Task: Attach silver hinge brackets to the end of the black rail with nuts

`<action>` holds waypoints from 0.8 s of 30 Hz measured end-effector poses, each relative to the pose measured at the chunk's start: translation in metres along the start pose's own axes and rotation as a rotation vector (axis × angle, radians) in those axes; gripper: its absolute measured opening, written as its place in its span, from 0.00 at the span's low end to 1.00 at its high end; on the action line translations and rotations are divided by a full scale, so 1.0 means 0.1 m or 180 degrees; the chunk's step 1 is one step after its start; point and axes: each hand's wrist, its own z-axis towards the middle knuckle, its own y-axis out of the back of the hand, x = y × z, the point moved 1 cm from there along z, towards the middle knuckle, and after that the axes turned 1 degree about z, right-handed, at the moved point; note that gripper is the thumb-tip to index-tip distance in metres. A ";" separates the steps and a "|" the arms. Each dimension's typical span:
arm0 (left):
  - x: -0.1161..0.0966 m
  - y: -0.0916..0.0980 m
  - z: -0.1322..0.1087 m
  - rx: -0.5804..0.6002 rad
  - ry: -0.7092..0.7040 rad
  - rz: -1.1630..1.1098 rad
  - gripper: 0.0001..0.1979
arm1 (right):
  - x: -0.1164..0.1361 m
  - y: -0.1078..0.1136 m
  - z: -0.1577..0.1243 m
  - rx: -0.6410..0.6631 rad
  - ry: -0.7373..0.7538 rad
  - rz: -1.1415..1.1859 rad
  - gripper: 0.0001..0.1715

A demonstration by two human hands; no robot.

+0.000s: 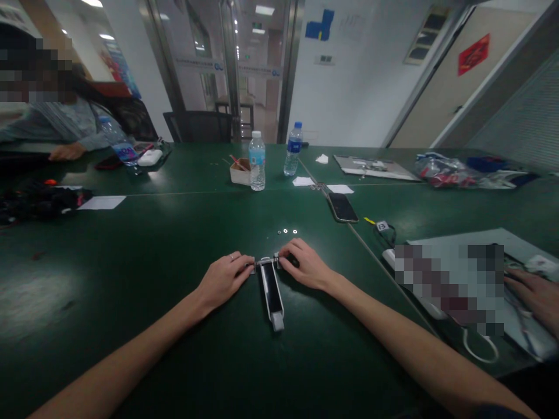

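A long narrow white frame with a black centre (272, 288) lies on the green table, a pale grey block (277, 322) at its near end. Across its far end runs a thin metal rod (264, 262) with small metal end pieces. My left hand (225, 276) is closed, thumb and fingers pinching the rod's left end. At the right end, my right hand (304, 265) pinches the rod in the same way, fingers curled. The fingertips partly hide both end pieces. Just beyond the hands lie small ring-like washers (285, 231).
Two water bottles (257, 166) and a small box (239, 173) stand farther back. A phone (343, 207) lies right of centre. At right, a co-worker's hand (535, 294) rests by a grey board (437, 240). Another person (65, 125) sits at far left, near dark tangled items (39, 201).
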 end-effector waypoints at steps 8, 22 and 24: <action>0.00 0.00 0.01 -0.0054 -0.0017 0.0047 0.15 | -0.03 -0.01 0.00 -0.0100 0.0087 0.0120 0.04; 0.00 0.01 0.01 0.0001 -0.0012 0.0002 0.15 | -0.02 -0.01 0.01 -0.0033 0.0044 0.0061 0.03; 0.00 0.01 0.00 -0.0007 -0.0016 0.0010 0.14 | -0.02 -0.01 0.01 -0.0011 0.0017 0.0056 0.04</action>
